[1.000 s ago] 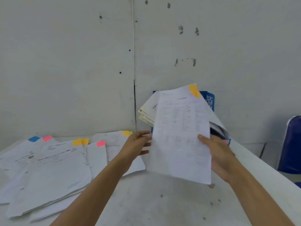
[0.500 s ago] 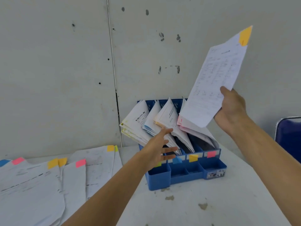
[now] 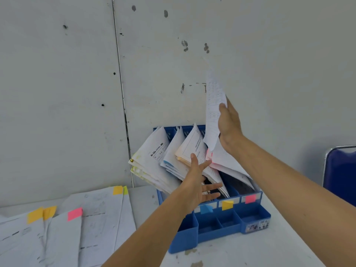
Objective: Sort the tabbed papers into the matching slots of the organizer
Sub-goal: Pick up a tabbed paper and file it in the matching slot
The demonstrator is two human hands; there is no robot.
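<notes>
A blue organizer (image 3: 227,228) stands against the wall, its slots marked with blue (image 3: 206,208), orange (image 3: 227,205) and pink (image 3: 250,199) tabs and holding bundles of papers. My right hand (image 3: 229,126) grips a white sheet (image 3: 212,105) upright and edge-on above the slots; its tab is not visible. With fingers spread, my left hand (image 3: 198,185) touches the paper bundles (image 3: 185,160) in the middle slots.
Loose tabbed papers (image 3: 63,228) with orange, pink and yellow tabs lie spread on the white table at the left. A blue chair (image 3: 341,174) stands at the right edge. The wall is right behind the organizer.
My right hand has swung the sheet from flat and tilted right to upright and edge-on, lower over the slots. My left hand has reached further into the bundles.
</notes>
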